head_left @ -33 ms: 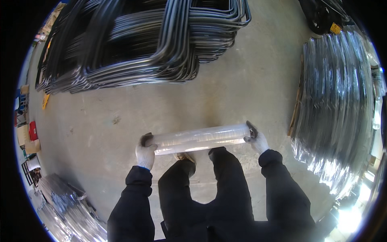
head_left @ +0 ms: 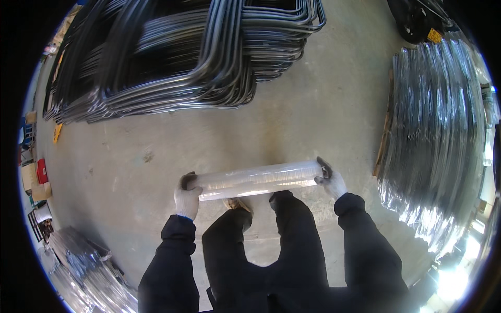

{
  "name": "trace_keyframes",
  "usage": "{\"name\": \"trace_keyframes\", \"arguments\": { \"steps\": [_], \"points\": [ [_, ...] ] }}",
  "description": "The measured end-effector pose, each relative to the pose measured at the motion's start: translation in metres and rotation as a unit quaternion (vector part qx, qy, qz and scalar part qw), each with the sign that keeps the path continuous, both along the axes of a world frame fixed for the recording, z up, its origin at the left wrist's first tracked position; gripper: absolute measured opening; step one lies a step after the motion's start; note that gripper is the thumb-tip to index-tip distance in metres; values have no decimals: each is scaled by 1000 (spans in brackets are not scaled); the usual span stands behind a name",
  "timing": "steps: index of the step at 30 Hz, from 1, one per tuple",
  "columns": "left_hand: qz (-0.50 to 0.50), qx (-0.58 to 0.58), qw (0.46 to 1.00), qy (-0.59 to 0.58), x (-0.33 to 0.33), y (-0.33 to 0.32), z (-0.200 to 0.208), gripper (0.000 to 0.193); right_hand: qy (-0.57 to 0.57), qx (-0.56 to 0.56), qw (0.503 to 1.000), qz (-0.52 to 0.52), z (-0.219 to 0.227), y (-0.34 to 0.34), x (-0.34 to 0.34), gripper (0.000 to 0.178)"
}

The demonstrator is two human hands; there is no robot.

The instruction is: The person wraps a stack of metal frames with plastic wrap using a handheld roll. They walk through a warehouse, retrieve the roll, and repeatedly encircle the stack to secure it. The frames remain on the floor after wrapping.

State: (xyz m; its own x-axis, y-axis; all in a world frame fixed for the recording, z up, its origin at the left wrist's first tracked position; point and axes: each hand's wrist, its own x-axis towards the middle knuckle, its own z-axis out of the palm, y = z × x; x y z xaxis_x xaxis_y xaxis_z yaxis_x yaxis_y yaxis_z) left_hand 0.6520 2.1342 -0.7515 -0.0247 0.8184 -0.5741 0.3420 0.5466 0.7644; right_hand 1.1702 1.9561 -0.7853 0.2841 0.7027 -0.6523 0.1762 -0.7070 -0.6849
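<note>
A roll of clear stretch film (head_left: 258,180) is held crosswise in front of my legs, its right end slightly higher than its left. My left hand (head_left: 187,195), in a white glove with dark fingertips, is closed around the left end. At the other end, my right hand (head_left: 331,180) grips the roll in a matching glove. Both arms reach forward in dark sleeves. The film lies smoothly wound, and I see no loose tail. The tube's ends are hidden by my hands.
Stacked bent metal tube frames (head_left: 209,78) lie ahead on the left. To the right stands a tall film-wrapped stack (head_left: 433,141), with a black wheeled thing (head_left: 412,23) behind it. Another wrapped bundle (head_left: 88,261) sits at the near left, below a red box (head_left: 42,170). Concrete floor (head_left: 313,115) lies between.
</note>
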Motion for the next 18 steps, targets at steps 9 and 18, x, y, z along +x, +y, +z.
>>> {"name": "trace_keyframes", "arguments": {
  "steps": [9, 18],
  "points": [
    [-66, 10, 996, 62, 25, 52, -194, 58, -23, -11, 999, -27, -188, 22, 1, 65],
    [-87, 104, 984, 119, 41, 105, -365, 52, 35, 16, 990, -134, -369, 42, 4, 59]
  ]
}}
